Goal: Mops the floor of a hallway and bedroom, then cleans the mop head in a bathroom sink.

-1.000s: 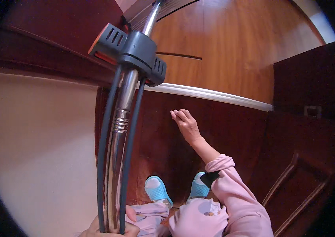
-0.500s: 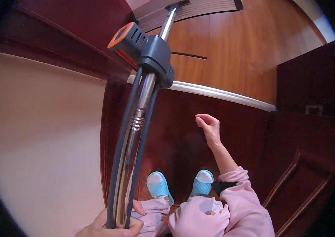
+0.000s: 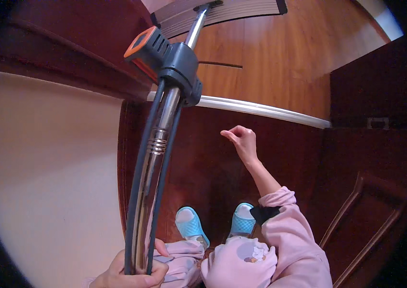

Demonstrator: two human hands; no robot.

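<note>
A long mop with a shiny metal pole point(image 3: 153, 165) slants from the lower left up to its wide, ribbed, flat head point(image 3: 239, 12) on the wood floor. Partway up the pole sits a dark grey collar point(image 3: 178, 62) with an orange-rimmed part, and two grey rods run down beside the pole. Around the pole's near end my left hand point(image 3: 119, 272) is closed. My right hand point(image 3: 245, 142) hangs in the air right of the pole, touching nothing around it. Its thumb and fingers are pinched together; whether something tiny is between them I cannot make out.
Across the floor runs a white threshold strip point(image 3: 261, 110), between dark red flooring and lighter wood boards point(image 3: 280, 57). A pale wall point(image 3: 45, 158) stands at left, a dark door panel point(image 3: 371, 225) at right. Below are my feet in blue slippers point(image 3: 243, 222).
The view has shifted slightly. My right hand, still pinched, has moved a little up and to the left. My left hand keeps hold of the mop.
</note>
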